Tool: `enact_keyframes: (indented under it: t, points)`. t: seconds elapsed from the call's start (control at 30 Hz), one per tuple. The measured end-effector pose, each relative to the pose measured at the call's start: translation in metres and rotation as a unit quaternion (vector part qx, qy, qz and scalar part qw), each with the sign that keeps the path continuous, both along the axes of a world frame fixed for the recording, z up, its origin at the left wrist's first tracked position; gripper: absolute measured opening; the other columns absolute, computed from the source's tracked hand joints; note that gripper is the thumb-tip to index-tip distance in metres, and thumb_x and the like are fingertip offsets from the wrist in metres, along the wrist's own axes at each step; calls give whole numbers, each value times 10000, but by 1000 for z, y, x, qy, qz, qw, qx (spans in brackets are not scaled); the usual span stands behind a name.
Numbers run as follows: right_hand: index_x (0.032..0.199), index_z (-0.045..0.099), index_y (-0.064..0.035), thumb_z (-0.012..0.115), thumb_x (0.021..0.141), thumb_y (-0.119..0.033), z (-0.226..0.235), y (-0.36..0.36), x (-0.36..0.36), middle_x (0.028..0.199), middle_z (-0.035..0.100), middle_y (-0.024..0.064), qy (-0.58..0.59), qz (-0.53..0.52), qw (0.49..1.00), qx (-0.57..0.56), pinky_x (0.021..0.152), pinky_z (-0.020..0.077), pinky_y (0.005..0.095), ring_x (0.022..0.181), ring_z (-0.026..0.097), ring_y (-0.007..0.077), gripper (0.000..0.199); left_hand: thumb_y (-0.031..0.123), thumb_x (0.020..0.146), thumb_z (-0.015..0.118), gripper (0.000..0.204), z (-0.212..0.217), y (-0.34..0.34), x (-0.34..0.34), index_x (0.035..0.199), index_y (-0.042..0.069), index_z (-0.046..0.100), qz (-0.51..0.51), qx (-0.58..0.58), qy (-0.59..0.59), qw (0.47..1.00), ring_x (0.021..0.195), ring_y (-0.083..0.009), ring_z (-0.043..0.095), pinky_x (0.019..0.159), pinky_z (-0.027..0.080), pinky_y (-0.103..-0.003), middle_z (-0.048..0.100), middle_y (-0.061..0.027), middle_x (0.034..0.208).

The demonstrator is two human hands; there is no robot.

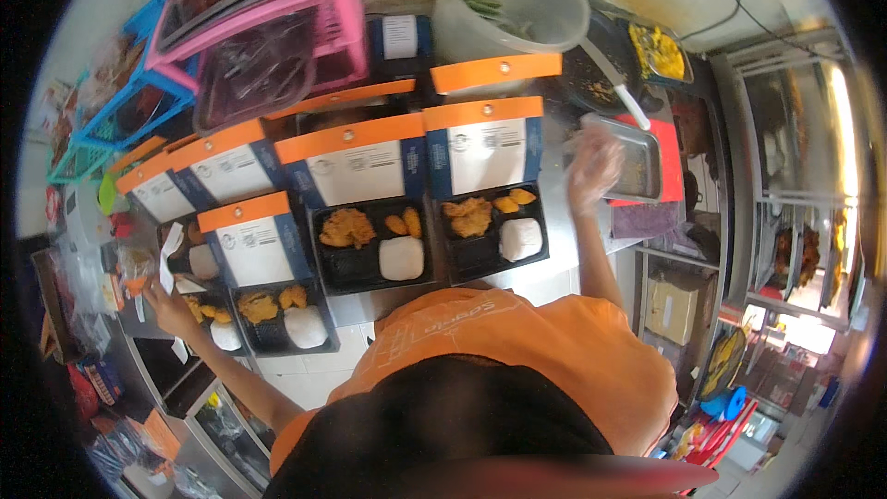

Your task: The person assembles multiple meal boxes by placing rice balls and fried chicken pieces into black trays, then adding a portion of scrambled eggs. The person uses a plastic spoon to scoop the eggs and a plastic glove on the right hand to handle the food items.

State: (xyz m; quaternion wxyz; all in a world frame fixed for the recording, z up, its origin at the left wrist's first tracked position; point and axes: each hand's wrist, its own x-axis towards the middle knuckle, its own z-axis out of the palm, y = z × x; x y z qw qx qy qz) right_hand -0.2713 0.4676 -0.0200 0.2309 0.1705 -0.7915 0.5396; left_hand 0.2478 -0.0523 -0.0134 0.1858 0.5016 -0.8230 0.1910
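My left hand reaches out to the far left, its fingers bent together beside a small clear plastic packet with something orange in it. What they grip is too small to make out. A white strip stands just beyond that hand. My right hand, in a clear plastic glove, hovers by the left edge of a shallow metal tray; motion blurs its fingers. Between my hands are several open black meal boxes with orange-edged lids. One box holds fried chicken, a white rice mound and yellow-orange pieces.
A pink crate and blue baskets stand at the back left. Behind the boxes sits a large translucent tub, with a white-handled utensil to its right. A metal rack rises at the right.
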Motion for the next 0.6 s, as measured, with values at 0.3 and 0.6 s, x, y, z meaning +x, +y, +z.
enact_keyframes:
  t: [0.3,0.6]
  points:
    - [1096,621,-68,583,817,-132,-100,156,-140,987,638,229,-46,148,919,363,757,496,488,911,615,381,289,270,804,684,538,11,22,-3,1307,196,506,155,-16,-77,985,881,-304,662,628,538,-420,532,-42,1297]
    - [1174,567,-56,531,932,-216,-105,187,-122,982,645,73,-345,76,911,-210,687,521,344,832,627,222,292,153,801,623,542,-11,11,8,1328,181,501,175,74,-42,981,881,-343,657,686,527,-473,556,-123,1290]
